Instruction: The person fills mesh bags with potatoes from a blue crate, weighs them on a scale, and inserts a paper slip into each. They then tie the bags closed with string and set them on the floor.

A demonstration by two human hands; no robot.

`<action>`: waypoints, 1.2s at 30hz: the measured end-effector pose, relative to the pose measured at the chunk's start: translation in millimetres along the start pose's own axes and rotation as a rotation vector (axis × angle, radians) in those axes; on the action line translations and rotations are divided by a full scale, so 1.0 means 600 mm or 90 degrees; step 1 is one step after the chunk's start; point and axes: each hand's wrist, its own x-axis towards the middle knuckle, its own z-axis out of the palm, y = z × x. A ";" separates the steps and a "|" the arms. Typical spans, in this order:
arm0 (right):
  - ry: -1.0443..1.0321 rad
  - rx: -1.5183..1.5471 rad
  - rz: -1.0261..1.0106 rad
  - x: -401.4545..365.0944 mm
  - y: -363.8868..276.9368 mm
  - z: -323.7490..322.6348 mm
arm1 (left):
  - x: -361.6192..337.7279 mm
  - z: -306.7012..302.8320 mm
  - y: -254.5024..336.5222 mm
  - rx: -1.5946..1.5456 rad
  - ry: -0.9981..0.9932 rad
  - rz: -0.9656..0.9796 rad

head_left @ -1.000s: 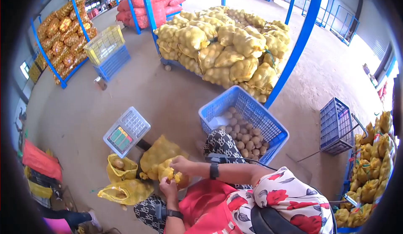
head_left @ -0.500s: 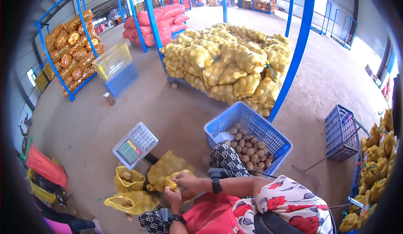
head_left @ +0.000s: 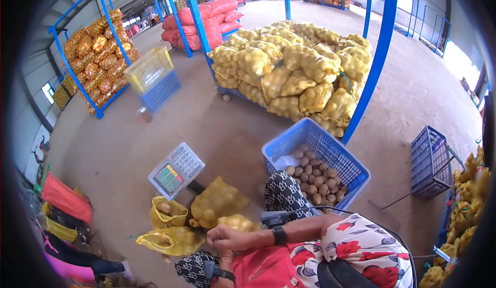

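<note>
My right hand point(head_left: 227, 237) is closed in a fist just in front of my lap. Whatever its fingers hold is hidden. My left hand point(head_left: 226, 256) lies below it, close to the right wrist, and its fingers are out of sight. Just beyond my hands is a yellow mesh bag point(head_left: 238, 222), partly covered by my right hand and forearm. A fuller yellow mesh bag of potatoes point(head_left: 217, 201) stands behind it, by the scale. To the left are two open-mouthed yellow mesh bags, one upright point(head_left: 168, 213) and one lying lower point(head_left: 173, 240), each with potatoes inside.
A digital scale point(head_left: 176, 171) stands ahead. The blue crate point(head_left: 356, 177) at my right knee holds loose potatoes. Beyond it, a blue-framed rack point(head_left: 380, 55) carries stacked potato bags point(head_left: 294, 71). A person's leg point(head_left: 103, 259) shows at lower left; filled bags point(head_left: 467, 205) line the right edge.
My hands have drawn back from the yellow bag toward my lap, the right now over the left. The view has shifted slightly, moving the surroundings rightward.
</note>
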 end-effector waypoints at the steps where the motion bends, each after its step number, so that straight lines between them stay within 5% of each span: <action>1: 0.026 0.098 0.029 -0.008 -0.008 -0.005 | 0.003 0.003 0.019 0.013 0.010 -0.006; 5: 0.197 0.285 0.101 0.000 -0.007 -0.069 | 0.054 0.028 0.063 -0.079 -0.070 0.072; 6: 0.246 0.226 0.070 0.005 -0.009 -0.096 | 0.083 0.064 0.007 -0.188 -0.050 0.023; 10: 0.406 0.271 0.009 0.011 -0.099 -0.205 | 0.203 0.139 0.104 -0.107 -0.051 -0.111; 12: 0.407 0.242 -0.150 0.015 -0.177 -0.273 | 0.292 0.181 0.231 0.012 -0.021 0.202; 18: 0.426 -0.117 -0.514 -0.056 -0.506 -0.364 | 0.402 0.262 0.720 -0.124 0.003 0.570; 21: 0.750 -0.515 -0.481 -0.097 -0.536 -0.383 | 0.388 0.260 0.778 -0.011 -0.005 0.768; 22: 0.753 -0.518 -0.479 -0.115 -0.527 -0.385 | 0.367 0.247 0.773 0.032 -0.068 0.753; 24: 0.725 -0.539 -0.246 -0.147 -0.476 -0.380 | 0.350 0.233 0.716 0.083 -0.105 0.775; 26: 0.591 -0.600 -0.277 -0.156 -0.374 -0.403 | 0.336 0.203 0.630 0.171 -0.146 0.770; 27: 0.574 -0.468 -0.178 -0.154 -0.326 -0.390 | 0.330 0.180 0.577 0.204 -0.154 0.745; 30: 0.464 -0.490 -0.044 -0.143 -0.195 -0.342 | 0.318 0.078 0.391 0.226 -0.170 0.515; 33: 0.300 -0.520 -0.009 -0.116 -0.114 -0.275 | 0.279 -0.071 0.182 0.219 0.000 0.366; 35: 0.166 -0.523 0.040 -0.087 -0.057 -0.241 | 0.219 -0.177 0.064 0.136 0.108 0.062; 36: 0.137 -0.528 0.053 -0.079 -0.042 -0.218 | 0.183 -0.220 -0.011 0.105 0.207 0.031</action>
